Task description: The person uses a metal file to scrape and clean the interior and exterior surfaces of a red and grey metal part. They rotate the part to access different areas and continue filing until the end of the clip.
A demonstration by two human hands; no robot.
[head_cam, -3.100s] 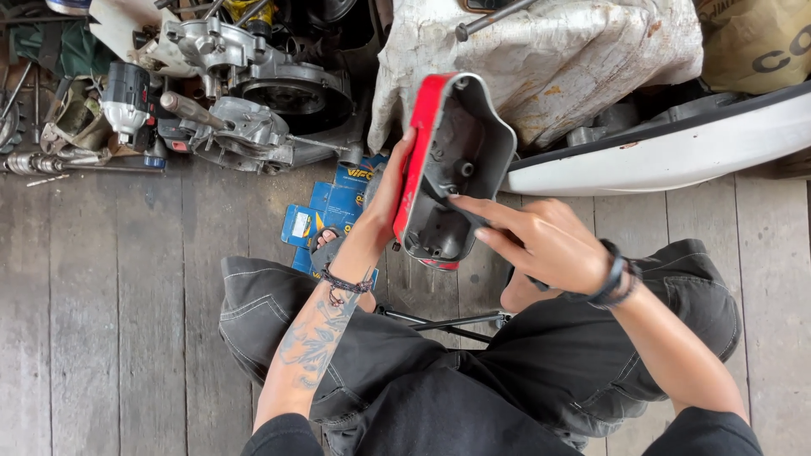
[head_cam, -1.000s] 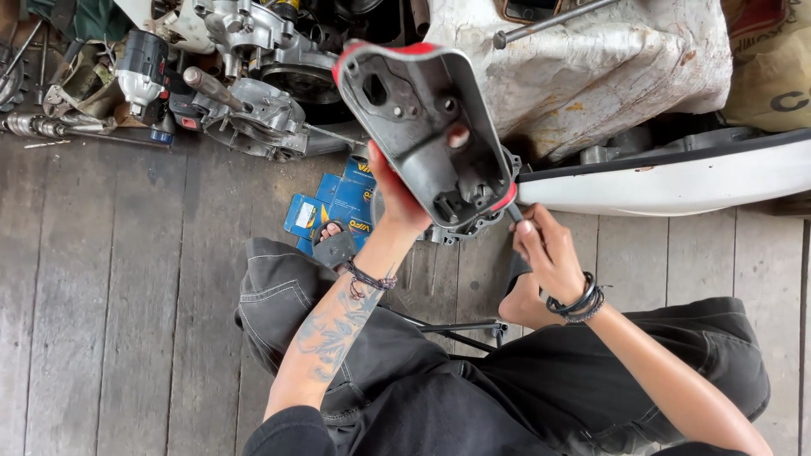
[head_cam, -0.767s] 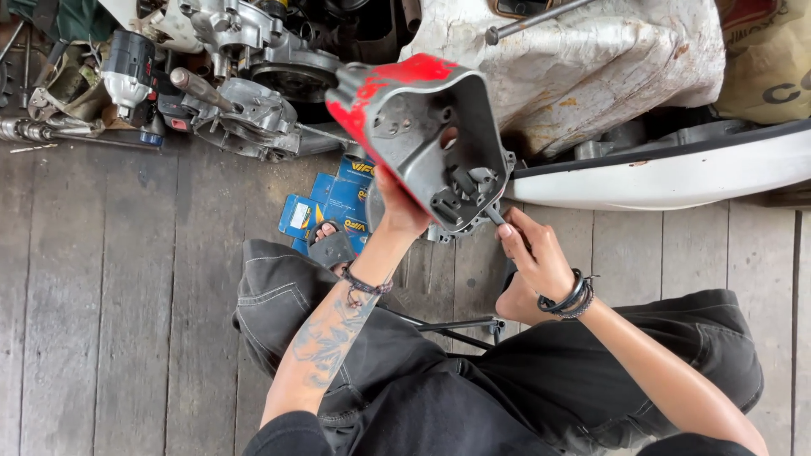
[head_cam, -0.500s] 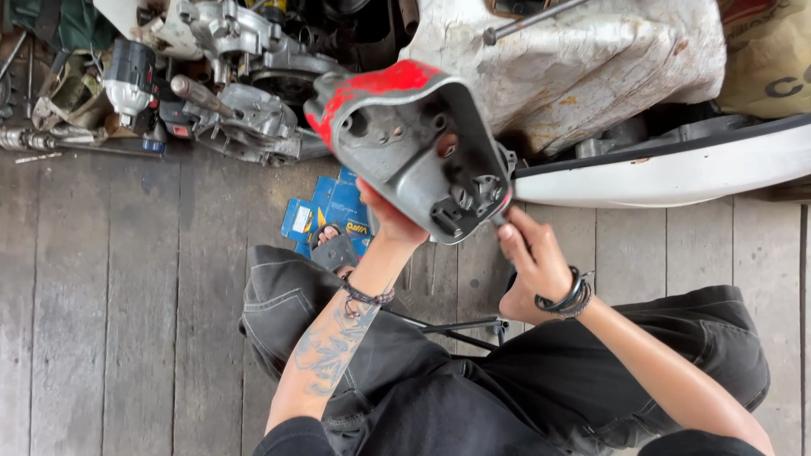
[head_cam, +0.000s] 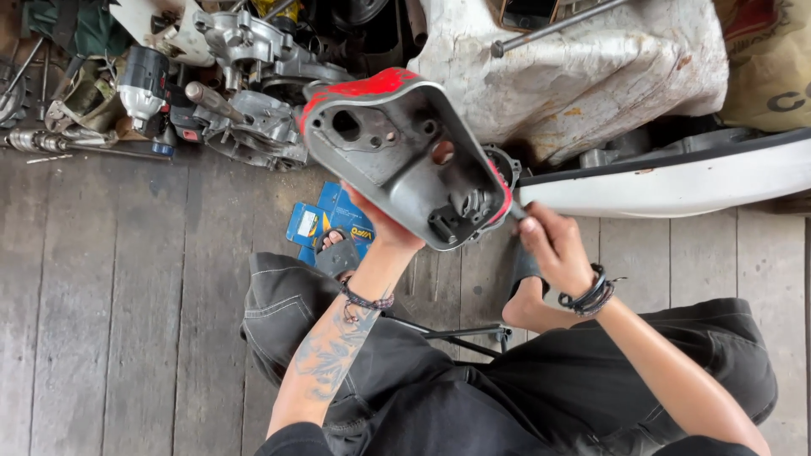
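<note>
Head view: my left hand (head_cam: 382,226) is gripping the red-edged grey housing (head_cam: 404,154) from beneath, raised above my knees, while my right hand (head_cam: 553,249) is pinching a thin tool (head_cam: 515,211) against its lower corner.

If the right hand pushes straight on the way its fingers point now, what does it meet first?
Probably the lower corner of the red and grey housing, which the left hand holds. The right hand points up-left with a thin tool at that edge. Depth is unclear from above.
</note>
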